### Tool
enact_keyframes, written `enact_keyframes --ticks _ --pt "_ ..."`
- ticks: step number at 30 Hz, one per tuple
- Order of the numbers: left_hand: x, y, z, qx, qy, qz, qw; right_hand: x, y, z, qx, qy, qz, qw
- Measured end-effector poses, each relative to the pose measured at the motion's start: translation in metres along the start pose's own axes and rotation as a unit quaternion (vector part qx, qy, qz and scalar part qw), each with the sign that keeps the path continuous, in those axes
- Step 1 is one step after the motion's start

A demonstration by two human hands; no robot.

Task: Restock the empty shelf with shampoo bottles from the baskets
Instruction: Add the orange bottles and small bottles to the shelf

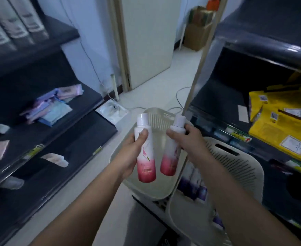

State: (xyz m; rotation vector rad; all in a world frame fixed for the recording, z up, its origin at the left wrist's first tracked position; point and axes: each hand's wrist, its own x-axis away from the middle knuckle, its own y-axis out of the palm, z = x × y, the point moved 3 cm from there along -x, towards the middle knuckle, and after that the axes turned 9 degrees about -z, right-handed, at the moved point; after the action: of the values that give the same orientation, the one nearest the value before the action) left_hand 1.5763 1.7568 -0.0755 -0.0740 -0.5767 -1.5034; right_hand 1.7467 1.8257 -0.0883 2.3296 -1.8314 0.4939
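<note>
My left hand (131, 155) grips a white-and-pink shampoo bottle (145, 162), thumb across its front. My right hand (187, 139) grips a second white-and-pink shampoo bottle (171, 157) near its neck. Both bottles are upright, side by side, above a white slatted basket (156, 118) on the floor. A second white basket (234, 162) stands close to the right, partly under the first; purple-labelled items show inside it. Dark shelves (85, 132) run along the left, with a bare lower board.
The left shelving holds pastel packets (50, 107) and tall grey-white bottles (14, 27) up top. A dark right-hand shelf unit (252, 55) carries yellow packages (286, 125). A white door (149, 38), cardboard boxes (199, 31) and cables (179, 96) lie ahead across the pale floor.
</note>
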Motion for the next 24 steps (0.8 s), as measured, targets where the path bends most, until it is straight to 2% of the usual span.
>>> enact_keyframes --ticks 11,18,24 --pt "0.165 -0.192 0.08 -0.024 0.119 0.162 0.979 0.055 0.239 -0.084 0.081 -0.107 -0.12 0.984" --pt "0.257 -0.298 0.104 -0.023 0.185 0.272 0.944 0.099 0.382 -0.117 0.109 -0.17 -0.207 0.957" --pt "0.314 -0.365 0.129 -0.061 0.224 0.367 0.901 0.12 0.472 -0.146 0.165 -0.233 -0.266 0.921"
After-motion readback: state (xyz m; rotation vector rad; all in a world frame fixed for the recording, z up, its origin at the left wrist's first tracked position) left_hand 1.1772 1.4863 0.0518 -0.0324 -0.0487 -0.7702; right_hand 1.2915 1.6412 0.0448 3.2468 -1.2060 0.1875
